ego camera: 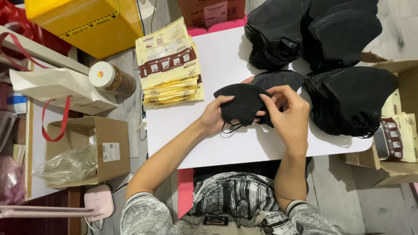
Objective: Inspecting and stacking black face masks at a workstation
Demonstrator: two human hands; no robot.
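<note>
You're pinching one black mask (240, 105) between left hand (212, 118) and right hand (288, 114), pouches (169, 65) waiting at ten o'clock, mask piles (322, 39) sitting unpacked at one o'clock.

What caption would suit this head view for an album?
Both hands, left hand and right hand, hold a black face mask over a white table beside mask stacks.

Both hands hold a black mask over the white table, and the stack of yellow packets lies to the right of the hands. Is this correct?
Not quite. In the head view, both the left hand and right hand do hold the black mask over the white table, but the yellow packets lie to the left of the hands, not the right.
</note>
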